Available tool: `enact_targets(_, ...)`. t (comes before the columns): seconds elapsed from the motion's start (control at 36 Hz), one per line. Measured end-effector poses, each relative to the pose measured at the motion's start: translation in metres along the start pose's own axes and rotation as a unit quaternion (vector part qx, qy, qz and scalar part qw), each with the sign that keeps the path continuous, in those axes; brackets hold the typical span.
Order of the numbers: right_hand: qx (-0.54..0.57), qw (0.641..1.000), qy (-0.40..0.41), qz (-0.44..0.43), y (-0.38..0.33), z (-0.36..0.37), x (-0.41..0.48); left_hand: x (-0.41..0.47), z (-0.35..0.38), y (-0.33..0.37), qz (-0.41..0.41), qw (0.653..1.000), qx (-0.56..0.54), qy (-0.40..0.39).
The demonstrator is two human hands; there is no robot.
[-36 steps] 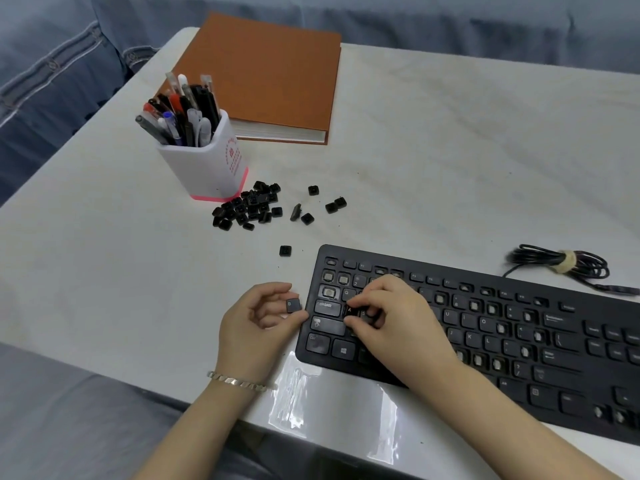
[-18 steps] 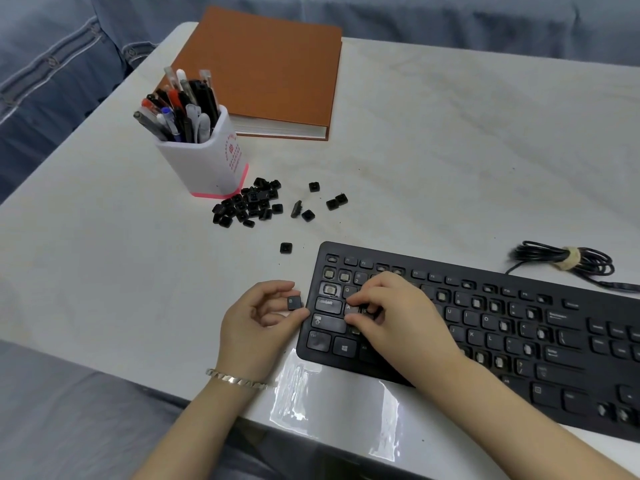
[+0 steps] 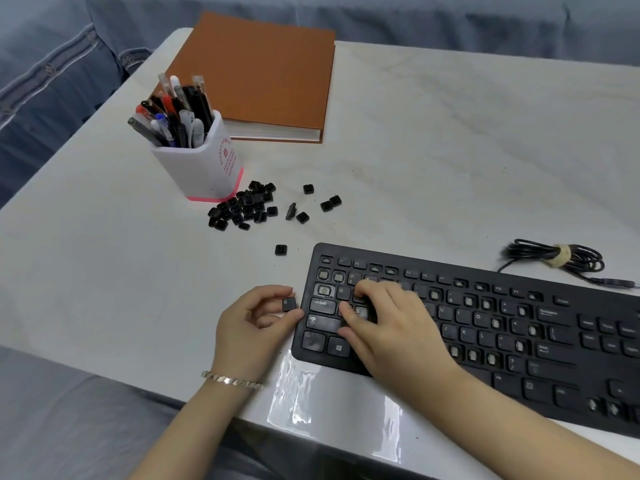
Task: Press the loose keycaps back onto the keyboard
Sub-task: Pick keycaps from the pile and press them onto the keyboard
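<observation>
A white pen holder (image 3: 204,168) with a pink base stands packed with pens (image 3: 173,116). Small square black keycaps (image 3: 242,207) lie heaped just beside its foot on the pale, marbled tabletop (image 3: 450,150). The left hand (image 3: 252,327) pinches 1 B keycap (image 3: 289,303) between thumb and forefinger, just beside the left edge of the flat black keyboard (image 3: 485,327). The right hand (image 3: 391,327) rests fingers-down on the left keys. Since 0.5 s ago the left grip is unchanged, while the right fingers have flattened, baring an S cap (image 3: 360,310).
</observation>
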State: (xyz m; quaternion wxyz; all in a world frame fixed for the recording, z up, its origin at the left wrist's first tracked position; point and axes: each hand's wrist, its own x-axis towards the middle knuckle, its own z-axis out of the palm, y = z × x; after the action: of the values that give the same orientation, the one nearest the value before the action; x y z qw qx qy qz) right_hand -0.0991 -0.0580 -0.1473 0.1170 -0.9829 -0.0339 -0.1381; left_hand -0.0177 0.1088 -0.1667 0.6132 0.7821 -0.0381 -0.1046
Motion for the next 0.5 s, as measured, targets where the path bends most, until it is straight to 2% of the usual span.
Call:
enact_targets(0.11,0.020,1.000,-0.011,0.008,0.001,0.000,0.000,-0.001,0.000,0.002,0.029,0.999,0.019,-0.009)
enact_targets(0.22,0.161,0.984,-0.068,0.038,0.019,-0.012,0.002,0.001,-0.004,0.005,0.003,1.000,-0.002,-0.005)
enact_targets(0.28,0.198,0.976,-0.065,0.066,0.034,-0.022,0.001,0.002,-0.007,0.006,-0.021,0.999,-0.024,0.002)
enact_targets(0.39,0.156,0.973,0.016,0.172,0.073,-0.037,-0.013,0.001,-0.009,0.010,-0.020,1.000,-0.015,0.007)
enact_targets(0.5,0.095,0.969,-0.009,0.228,0.103,-0.044,-0.032,-0.010,0.005,0.025,0.057,0.998,0.028,-0.016)
